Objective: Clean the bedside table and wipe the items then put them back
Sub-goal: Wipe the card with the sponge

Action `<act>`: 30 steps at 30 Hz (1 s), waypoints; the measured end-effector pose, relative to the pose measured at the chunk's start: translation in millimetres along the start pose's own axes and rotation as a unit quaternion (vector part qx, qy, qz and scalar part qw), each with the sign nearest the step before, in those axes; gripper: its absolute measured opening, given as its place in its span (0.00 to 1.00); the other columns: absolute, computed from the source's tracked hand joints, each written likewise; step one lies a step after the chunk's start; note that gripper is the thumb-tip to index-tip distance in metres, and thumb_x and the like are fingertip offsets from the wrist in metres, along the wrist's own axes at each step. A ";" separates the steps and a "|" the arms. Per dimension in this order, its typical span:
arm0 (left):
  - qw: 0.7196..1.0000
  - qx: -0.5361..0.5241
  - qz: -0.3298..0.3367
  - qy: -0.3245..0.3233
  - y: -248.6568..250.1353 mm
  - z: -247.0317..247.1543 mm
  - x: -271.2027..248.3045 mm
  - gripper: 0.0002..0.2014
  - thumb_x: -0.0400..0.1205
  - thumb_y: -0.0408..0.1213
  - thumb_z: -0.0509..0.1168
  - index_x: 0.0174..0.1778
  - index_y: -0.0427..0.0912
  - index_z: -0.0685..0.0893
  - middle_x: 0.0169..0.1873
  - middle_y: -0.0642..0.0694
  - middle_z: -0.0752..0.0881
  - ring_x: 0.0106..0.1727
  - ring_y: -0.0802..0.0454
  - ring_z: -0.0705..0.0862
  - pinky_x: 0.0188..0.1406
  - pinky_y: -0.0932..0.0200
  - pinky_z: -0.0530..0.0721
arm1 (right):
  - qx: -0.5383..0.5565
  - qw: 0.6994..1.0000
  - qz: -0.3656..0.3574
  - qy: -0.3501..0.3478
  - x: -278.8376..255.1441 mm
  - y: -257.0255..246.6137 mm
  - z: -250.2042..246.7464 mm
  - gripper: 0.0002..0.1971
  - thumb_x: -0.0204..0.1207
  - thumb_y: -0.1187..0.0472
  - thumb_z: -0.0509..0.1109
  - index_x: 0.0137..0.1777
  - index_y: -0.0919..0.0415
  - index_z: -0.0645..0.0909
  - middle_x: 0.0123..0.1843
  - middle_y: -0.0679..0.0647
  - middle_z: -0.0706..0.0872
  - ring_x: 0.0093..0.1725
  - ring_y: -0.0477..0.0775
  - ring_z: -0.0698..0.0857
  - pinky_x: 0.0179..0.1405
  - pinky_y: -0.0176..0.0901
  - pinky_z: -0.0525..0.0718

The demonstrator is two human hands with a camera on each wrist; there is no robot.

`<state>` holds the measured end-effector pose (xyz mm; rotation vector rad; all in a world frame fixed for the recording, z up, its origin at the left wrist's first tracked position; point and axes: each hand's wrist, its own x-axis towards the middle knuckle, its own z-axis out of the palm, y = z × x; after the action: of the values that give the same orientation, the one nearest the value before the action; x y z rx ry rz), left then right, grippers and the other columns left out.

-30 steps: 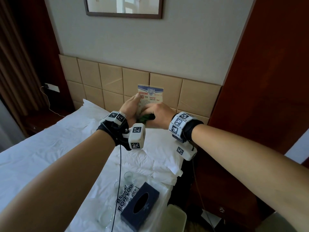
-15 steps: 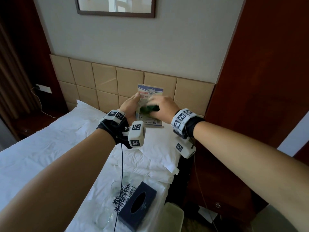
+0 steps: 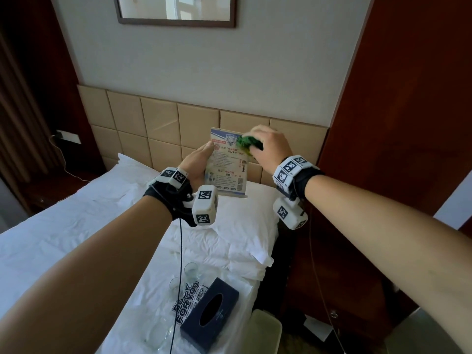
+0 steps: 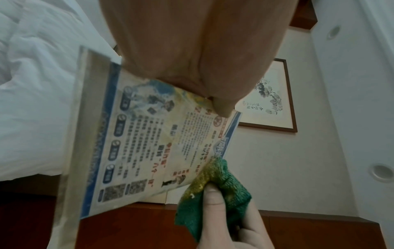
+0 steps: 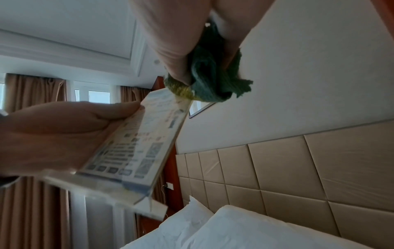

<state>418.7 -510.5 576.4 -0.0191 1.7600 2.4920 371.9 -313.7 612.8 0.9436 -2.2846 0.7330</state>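
Overhead, right hand (image 3: 270, 146) on cloth (image 3: 249, 142).

Bed (image 3: 76, 226) with white linen serves as landmark. Tan padded headboard (image 3: 158, 123) at its head; framed picture (image 3: 176, 8) on the wall above; brown curtains (image 5: 32, 91) at the window beyond its far side.
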 end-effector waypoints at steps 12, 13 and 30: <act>0.996 -0.022 0.050 0.064 -7.6 21.6 19.5 0.23 0.91 0.49 0.46 0.74 0.41 0.73 0.62 0.36 0.84 0.57 0.40 0.87 0.40 0.46 0.89 | 0.020 0.985 -0.038 -0.165 -35.8 15.1 7.8 0.11 0.70 0.61 0.79 0.53 0.60 0.90 0.56 0.54 0.90 0.53 0.57 0.87 0.55 0.44 0.84; 0.996 -0.023 0.055 0.065 -8.7 25.2 20.9 0.23 0.91 0.49 0.45 0.74 0.41 0.73 0.63 0.36 0.84 0.58 0.40 0.87 0.44 0.44 0.89 | 0.016 0.983 -0.047 -0.177 -38.2 16.1 9.1 0.11 0.69 0.60 0.79 0.52 0.59 0.91 0.56 0.54 0.90 0.53 0.56 0.87 0.55 0.41 0.83; 0.981 0.047 0.111 0.154 -45.2 90.1 31.4 0.15 0.90 0.42 0.54 0.62 0.40 0.82 0.53 0.39 0.89 0.53 0.44 0.89 0.47 0.54 0.87 | 0.066 0.960 -0.056 -0.267 -54.4 36.6 4.5 0.09 0.73 0.57 0.74 0.48 0.59 0.90 0.50 0.55 0.90 0.51 0.57 0.86 0.55 0.51 0.85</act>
<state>394.8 -408.6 562.2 -0.2255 2.1042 2.6767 375.8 -270.3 563.6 1.4670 -2.6297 0.6441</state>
